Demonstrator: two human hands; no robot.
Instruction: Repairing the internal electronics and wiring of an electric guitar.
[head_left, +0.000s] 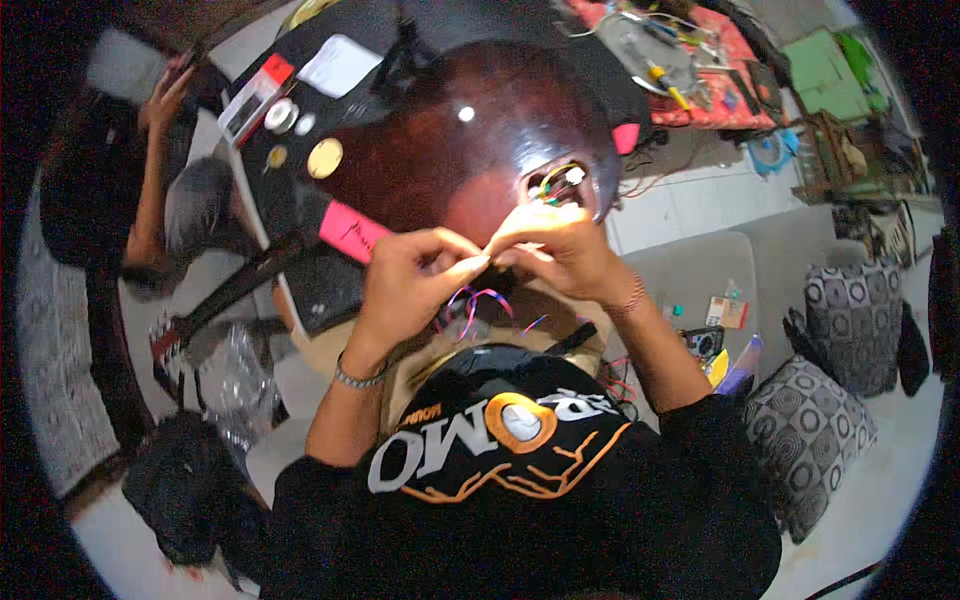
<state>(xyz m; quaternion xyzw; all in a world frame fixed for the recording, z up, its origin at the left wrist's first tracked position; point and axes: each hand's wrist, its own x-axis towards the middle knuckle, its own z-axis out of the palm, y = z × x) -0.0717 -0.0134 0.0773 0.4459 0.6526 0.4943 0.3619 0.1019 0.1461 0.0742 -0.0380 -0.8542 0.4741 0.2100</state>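
My left hand (415, 285) and my right hand (560, 245) meet fingertip to fingertip over the near side of a glossy red-brown guitar body (450, 140). Both are closed in a pinch. Thin twisted wires (478, 297), blue and pink-red, loop down below the fingers; the pinched part is hidden. Just beyond my right hand, an opening in the guitar shows yellow and green wires with a white connector (574, 175). The guitar's dark neck (235, 290) runs to the lower left.
A pink paper (350, 232), a cream disc (324, 158) and a white spool (281, 115) lie left of the guitar. Pliers and cables cover a red cloth (740, 95) at the far right. Another person's arm (150, 180) is at left; patterned cushions (815, 430) lie at right.
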